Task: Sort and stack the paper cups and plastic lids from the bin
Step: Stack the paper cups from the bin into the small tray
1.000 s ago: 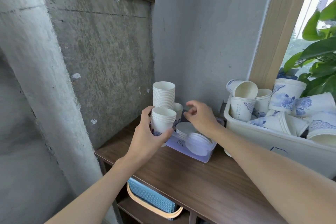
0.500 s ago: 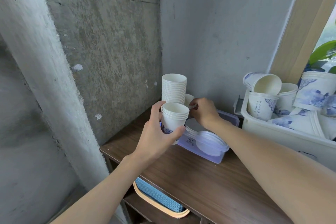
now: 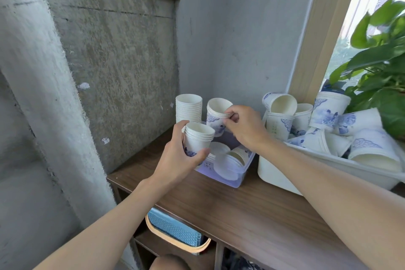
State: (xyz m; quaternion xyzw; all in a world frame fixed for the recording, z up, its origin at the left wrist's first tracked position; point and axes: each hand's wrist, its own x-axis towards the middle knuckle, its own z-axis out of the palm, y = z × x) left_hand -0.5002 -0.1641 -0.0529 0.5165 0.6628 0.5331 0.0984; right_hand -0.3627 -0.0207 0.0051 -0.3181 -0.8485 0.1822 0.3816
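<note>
Wooden bench (image 3: 252,210): carrying everything; its left corner is lying close under the work, so a dropped cup is likely going to the floor.
White bin (image 3: 282,173): sitting at the right, with loose paper cups (image 3: 324,116) heaping above its rim; a careless brush could be tipping some out.
Clear box (image 3: 240,174): holding the plastic lids (image 3: 225,166), directly beneath both hands.
Tall stack (image 3: 189,108): standing by the wall, just beside the hands; a nudge is risking a topple.
Left hand (image 3: 179,160): fingers are curling round a short stack (image 3: 198,138).
Right hand (image 3: 246,126): fingers are pinching the rim of tilted nested cups (image 3: 215,114); so thin a grip is risking a slip or a crushed lip during nesting.
</note>
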